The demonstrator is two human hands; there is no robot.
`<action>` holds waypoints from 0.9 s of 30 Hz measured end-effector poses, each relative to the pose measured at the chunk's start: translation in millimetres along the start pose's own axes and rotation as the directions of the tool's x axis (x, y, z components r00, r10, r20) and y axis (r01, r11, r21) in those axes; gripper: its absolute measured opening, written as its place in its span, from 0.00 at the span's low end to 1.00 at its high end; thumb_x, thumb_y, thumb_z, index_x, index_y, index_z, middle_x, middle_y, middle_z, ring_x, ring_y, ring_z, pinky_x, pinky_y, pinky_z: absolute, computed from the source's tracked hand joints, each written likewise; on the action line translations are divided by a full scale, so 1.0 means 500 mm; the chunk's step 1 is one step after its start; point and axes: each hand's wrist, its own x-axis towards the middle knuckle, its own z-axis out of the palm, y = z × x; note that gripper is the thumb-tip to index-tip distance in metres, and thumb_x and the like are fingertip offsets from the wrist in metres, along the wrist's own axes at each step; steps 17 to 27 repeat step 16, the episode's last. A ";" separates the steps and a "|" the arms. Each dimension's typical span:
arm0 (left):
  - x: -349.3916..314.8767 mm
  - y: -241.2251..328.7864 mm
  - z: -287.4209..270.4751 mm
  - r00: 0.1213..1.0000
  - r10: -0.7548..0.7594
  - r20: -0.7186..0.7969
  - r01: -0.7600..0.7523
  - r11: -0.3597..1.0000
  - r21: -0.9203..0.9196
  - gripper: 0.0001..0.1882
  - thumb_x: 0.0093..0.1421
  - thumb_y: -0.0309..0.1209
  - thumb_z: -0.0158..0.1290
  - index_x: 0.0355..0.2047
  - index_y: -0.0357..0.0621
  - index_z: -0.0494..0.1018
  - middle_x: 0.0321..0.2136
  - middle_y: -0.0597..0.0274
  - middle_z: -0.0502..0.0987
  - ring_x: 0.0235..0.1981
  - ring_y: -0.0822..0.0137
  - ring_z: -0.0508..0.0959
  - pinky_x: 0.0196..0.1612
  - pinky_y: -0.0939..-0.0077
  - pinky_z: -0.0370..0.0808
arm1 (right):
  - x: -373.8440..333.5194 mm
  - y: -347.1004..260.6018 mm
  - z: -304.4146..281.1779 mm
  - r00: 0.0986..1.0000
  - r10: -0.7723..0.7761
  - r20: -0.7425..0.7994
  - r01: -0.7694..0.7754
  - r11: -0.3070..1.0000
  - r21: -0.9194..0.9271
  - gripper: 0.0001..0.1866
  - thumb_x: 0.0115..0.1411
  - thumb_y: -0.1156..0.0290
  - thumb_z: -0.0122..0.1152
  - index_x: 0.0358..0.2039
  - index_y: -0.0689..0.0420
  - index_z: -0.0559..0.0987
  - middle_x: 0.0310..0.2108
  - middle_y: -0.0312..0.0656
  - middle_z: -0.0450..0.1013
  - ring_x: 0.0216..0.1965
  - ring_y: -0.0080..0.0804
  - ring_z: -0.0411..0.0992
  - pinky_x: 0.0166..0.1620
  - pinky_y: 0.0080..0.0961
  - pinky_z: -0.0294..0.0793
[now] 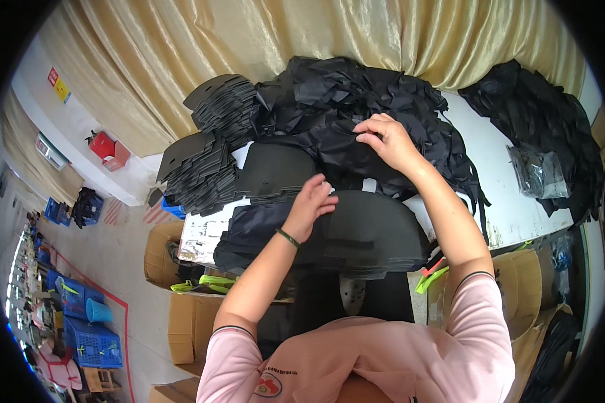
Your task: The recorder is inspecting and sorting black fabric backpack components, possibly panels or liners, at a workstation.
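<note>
A big heap of thin black fabric pieces covers the back of the white table. At its front side my right hand pinches the edge of a black fabric piece between thumb and fingers. Lower and to the left, my left hand hovers with bent, parted fingers and shows nothing in it. Beneath and beside it lies a stack of dark, round-edged flat panels at the table's front edge. A second panel stack sits just behind the left hand. Folded black fabric lies left of the front stack.
Fanned stacks of dark panels stand on the left of the white table. More black fabric and a clear plastic bag are at the right. Cardboard boxes flank my legs. A gold curtain hangs behind.
</note>
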 end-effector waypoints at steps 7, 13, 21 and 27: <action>0.020 0.088 0.013 0.926 0.365 0.102 -0.334 0.913 -0.235 0.16 0.64 0.29 0.54 0.51 0.37 0.71 0.46 0.63 0.77 0.47 0.73 0.74 0.52 0.75 0.70 | -0.090 -0.128 -0.070 0.912 -0.223 0.345 0.174 0.970 0.169 0.06 0.52 0.74 0.67 0.32 0.57 0.81 0.30 0.40 0.75 0.35 0.39 0.72 0.41 0.32 0.70; -0.033 0.106 0.018 0.893 0.347 0.286 -0.405 0.897 0.176 0.11 0.58 0.21 0.59 0.42 0.38 0.76 0.38 0.66 0.80 0.39 0.76 0.77 0.45 0.79 0.74 | -0.077 -0.160 -0.155 0.964 -0.044 0.261 -0.012 0.978 0.208 0.09 0.56 0.72 0.64 0.37 0.60 0.80 0.36 0.42 0.78 0.40 0.38 0.75 0.46 0.31 0.74; -0.047 0.113 0.026 0.858 0.310 0.410 -0.441 0.855 0.275 0.14 0.58 0.22 0.60 0.45 0.37 0.76 0.40 0.64 0.80 0.40 0.75 0.77 0.49 0.78 0.74 | -0.022 -0.202 -0.144 0.922 -0.227 0.312 0.258 0.964 -0.060 0.24 0.57 0.73 0.61 0.56 0.52 0.73 0.57 0.48 0.67 0.60 0.36 0.64 0.62 0.34 0.63; -0.047 0.113 0.026 0.858 0.310 0.410 -0.441 0.855 0.275 0.14 0.58 0.22 0.60 0.45 0.37 0.76 0.40 0.64 0.80 0.40 0.75 0.77 0.49 0.78 0.74 | -0.022 -0.202 -0.144 0.922 -0.227 0.312 0.258 0.964 -0.060 0.24 0.57 0.73 0.61 0.56 0.52 0.73 0.57 0.48 0.67 0.60 0.36 0.64 0.62 0.34 0.63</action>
